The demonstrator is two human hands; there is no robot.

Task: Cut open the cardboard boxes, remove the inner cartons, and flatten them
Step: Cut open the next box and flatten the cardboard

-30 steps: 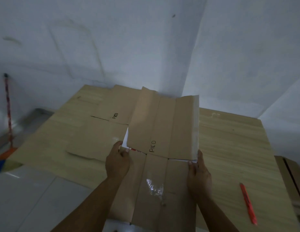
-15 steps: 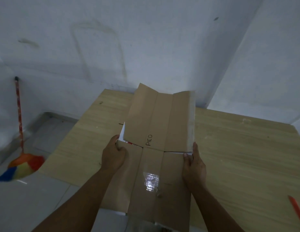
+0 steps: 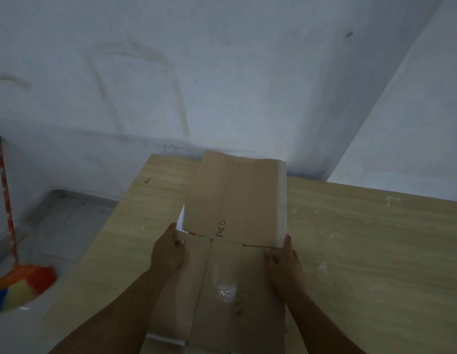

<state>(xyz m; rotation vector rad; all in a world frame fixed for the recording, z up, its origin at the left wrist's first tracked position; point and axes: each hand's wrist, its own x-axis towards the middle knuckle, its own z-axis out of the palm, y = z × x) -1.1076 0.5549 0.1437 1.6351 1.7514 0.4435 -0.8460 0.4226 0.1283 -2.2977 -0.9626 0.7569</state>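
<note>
While flattened box [image 3: 230, 264] spans between, both hands' grip apparently at side edges.

Near end of the flattened brown cardboard box [image 3: 232, 254] cut off by the bottom edge, its underside hidden below the fingers [image 3: 178, 241], blurred multicoloured duster head [image 3: 20, 287] cropped at the left edge, both forearms cropped below.
</note>
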